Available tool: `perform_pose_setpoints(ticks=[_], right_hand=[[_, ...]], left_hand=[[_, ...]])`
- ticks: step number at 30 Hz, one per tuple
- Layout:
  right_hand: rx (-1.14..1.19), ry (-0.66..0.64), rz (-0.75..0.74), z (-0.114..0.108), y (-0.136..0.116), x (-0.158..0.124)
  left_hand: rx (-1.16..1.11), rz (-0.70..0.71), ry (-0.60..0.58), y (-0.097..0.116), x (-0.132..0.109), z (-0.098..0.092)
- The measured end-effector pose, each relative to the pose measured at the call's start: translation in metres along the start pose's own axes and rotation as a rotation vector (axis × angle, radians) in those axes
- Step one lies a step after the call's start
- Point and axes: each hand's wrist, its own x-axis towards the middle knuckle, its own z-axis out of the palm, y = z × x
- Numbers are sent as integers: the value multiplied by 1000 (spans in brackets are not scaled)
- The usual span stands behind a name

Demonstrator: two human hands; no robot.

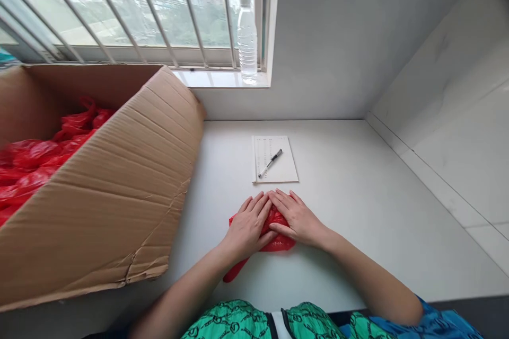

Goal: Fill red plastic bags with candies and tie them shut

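Note:
A small red plastic bag (278, 242) lies bunched on the white table (358, 196) close to its front edge. My left hand (248, 225) lies flat on the bag's left part, fingers stretched forward. My right hand (296, 217) lies flat on its right part, fingertips touching those of the left hand. Both hands press down on the bag and cover most of it. A red tail of the bag (234, 273) sticks out under my left wrist.
A large open cardboard box (119, 180) holding several red plastic bags (35, 164) fills the left side. A sheet of paper (274, 167) with a pen (271, 161) lies just beyond my hands. A water bottle (247, 42) stands on the windowsill. A tiled wall borders the right.

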Motion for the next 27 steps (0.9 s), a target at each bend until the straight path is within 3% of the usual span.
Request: perform_pose_setpoints(ticks=[6, 9, 16, 22, 27], right_hand=[[17, 244, 21, -16, 23, -15], [11, 312, 26, -18, 35, -19], [29, 287, -43, -5, 37, -17], [29, 278, -48, -5, 40, -18], [39, 302, -32, -7, 42, -22]], left_hand=[[-91, -47, 181, 13, -6, -24], [-66, -24, 196, 22, -9, -20], [123, 49, 87, 28, -18, 14], [137, 45, 164, 27, -20, 4], [169, -25, 80, 29, -34, -5]])
